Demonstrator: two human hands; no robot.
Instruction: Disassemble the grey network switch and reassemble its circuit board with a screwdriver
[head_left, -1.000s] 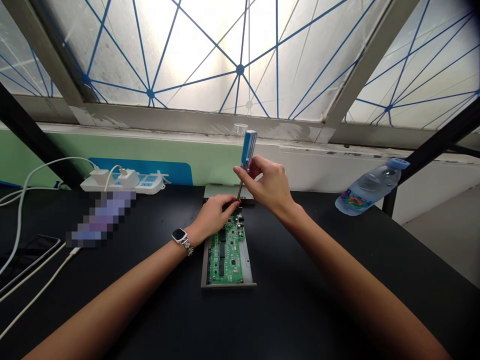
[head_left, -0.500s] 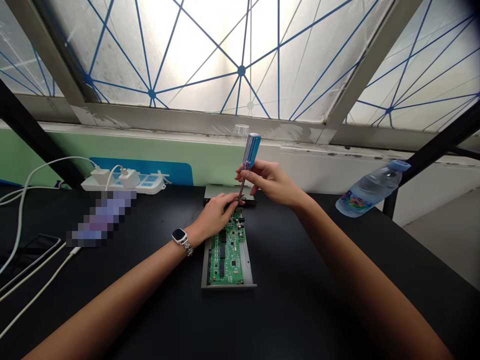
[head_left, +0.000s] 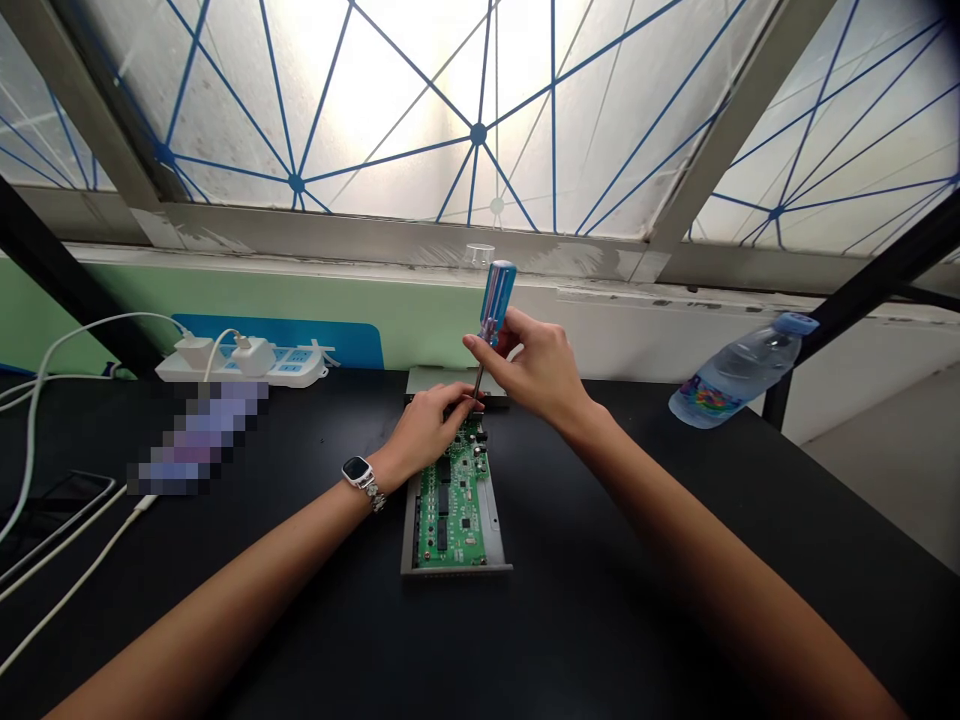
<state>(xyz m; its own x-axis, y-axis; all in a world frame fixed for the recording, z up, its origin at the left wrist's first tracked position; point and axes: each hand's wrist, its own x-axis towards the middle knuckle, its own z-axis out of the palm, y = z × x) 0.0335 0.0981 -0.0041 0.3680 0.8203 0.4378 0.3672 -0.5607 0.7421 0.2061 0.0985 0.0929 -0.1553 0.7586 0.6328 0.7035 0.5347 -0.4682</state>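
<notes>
Green circuit board [head_left: 456,505] sits in its grey metal tray [head_left: 407,525]; my right hand [head_left: 536,370] grips the blue-handled screwdriver [head_left: 491,305] closed (upright), my left hand [head_left: 427,430] steadying its tip.

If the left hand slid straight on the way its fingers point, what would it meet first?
Most likely the screwdriver shaft, right at the left hand fingertips over the circuit board; they may already touch.

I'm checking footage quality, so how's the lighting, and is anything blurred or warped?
Head view: the window behind is blown out with glare; the circuit board and screwdriver are sharp; a patch on the table is pixelated; frame edges bend, and the top right corner darkens.
</notes>
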